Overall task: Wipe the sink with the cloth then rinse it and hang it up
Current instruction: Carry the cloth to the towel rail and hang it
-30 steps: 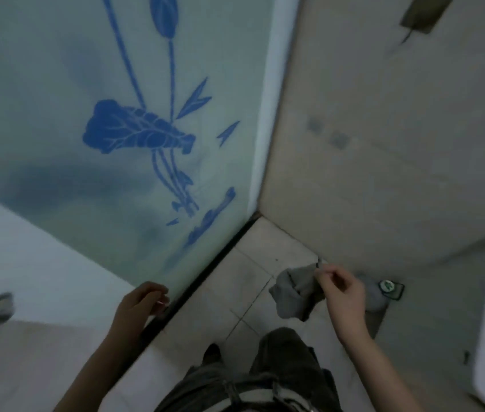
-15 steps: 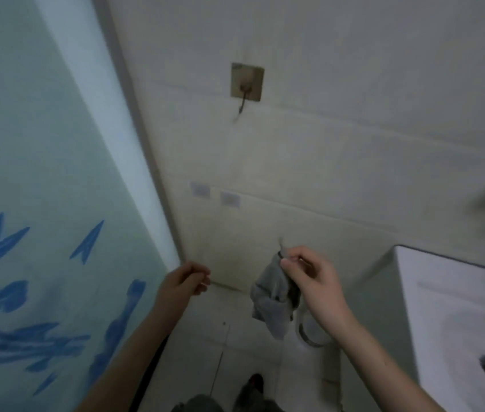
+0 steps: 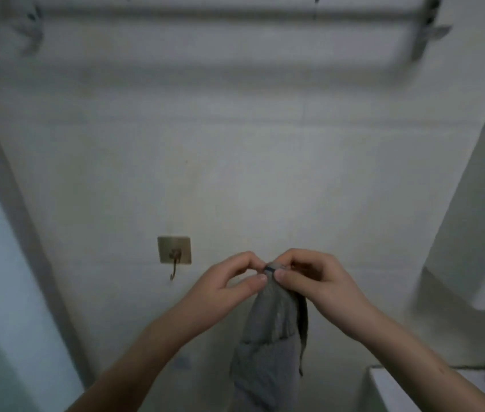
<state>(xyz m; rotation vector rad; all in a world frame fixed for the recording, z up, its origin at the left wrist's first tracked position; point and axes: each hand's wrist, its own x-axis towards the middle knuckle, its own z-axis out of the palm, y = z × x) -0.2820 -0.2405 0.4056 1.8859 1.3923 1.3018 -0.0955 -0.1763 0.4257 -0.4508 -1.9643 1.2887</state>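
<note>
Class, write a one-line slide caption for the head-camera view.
Left hand and right hand pinch the top of a grey cloth right of a wall hook, under a towel rail.

The cloth is soft grey fabric, matt and creased. The hook and its square plate are dull brassy metal. The wall is smooth pale tile, faintly shiny. The rail looks like silvery metal; the sink is white and smooth.

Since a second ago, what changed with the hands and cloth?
The left hand came over and now pinches the top of the cloth beside the right hand; both rose level with the wall hook. Unchanged: right hand's grip on the cloth, cloth hanging, hook bare.
</note>
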